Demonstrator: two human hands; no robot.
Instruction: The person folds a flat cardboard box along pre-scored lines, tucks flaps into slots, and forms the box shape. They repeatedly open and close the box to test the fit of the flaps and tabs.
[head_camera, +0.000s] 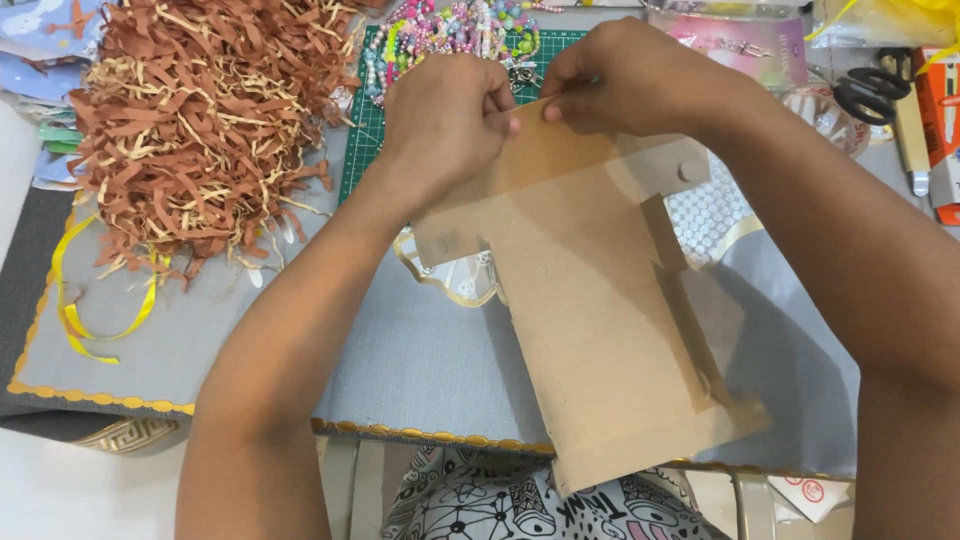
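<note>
Here both hands meet at the top edge of a flat brown cardboard blank (600, 330), which slants from about 12 o'clock down to 5 o'clock across the grey mat (420, 360). The left hand (445, 125) is closed, pinching the upper flap from the left; the right hand (630, 80) is closed too, its fingertips pressed on the same flap beside the left thumb. Held this way, the top edge lifts off the mat while the lower end seems to rest near the mat's gold-trimmed front border, so the grip looks meant to bend or steady the flap.

At 10 o'clock lies a heap of brown paper shred (210, 110), well apart from the card. Beads (450, 30) sit on a green cutting mat (365, 120) at 12 o'clock, just behind the knuckles. Scissors (870, 90) lie at 2 o'clock. A yellow ribbon (90, 310) curls at 9 o'clock. The bare stretch of mat is at 7 o'clock.
</note>
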